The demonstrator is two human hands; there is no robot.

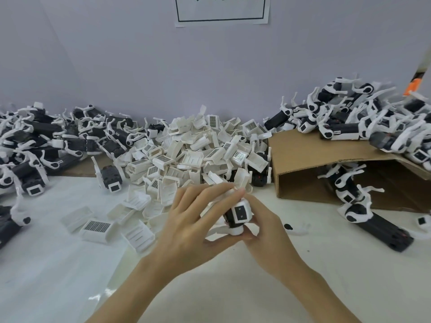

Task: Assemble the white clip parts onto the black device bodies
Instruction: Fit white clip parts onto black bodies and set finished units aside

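Note:
Both hands meet over the white table, just in front of the clip pile. My left hand (193, 220) wraps over a black device body (240, 213) with a white end face, and its fingertips press a white clip part (229, 193) on top of it. My right hand (261, 227) grips the same body from the right and from below. Most of the body is hidden between the hands. A large heap of loose white clip parts (198, 150) lies behind the hands.
A pile of black devices (46, 141) fills the far left. More devices (363, 117) lie on and under an open cardboard box (310, 159) at the right. One black device (384, 231) and loose clips (98, 227) lie on the table.

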